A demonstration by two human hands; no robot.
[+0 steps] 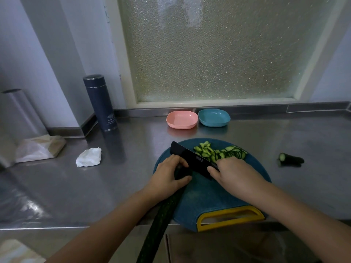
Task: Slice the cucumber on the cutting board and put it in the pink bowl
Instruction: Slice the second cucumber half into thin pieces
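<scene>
Closest to the camera, a long dark cucumber (163, 215) runs up from the bottom edge, over the counter (133, 168) edge and onto the round blue cutting board (209, 202). The left hand (169, 173) curls over its far end, a close grip that pins it to the board. The right hand (233, 173) wraps around the handle of a black knife (191, 158), a firm, closed grip; the handle itself is hidden under the fingers. The broad blade stands just beside the left hand's fingers, at the cut end of the cucumber. Beyond the blade, a loose heap of green slices (220, 151) lies on the far part of the board. A short cut-off end piece (291, 158) sits on the counter, well to the right of the board. The pink bowl (182, 120) stands past the board near the window, just beside a blue bowl (214, 117), and it holds no slices. A dark flask (100, 103) and a crumpled tissue (88, 156) are off to the left. Slicing looks partly done: most of the cucumber remains uncut, and moving the slices into the pink bowl has not begun.
</scene>
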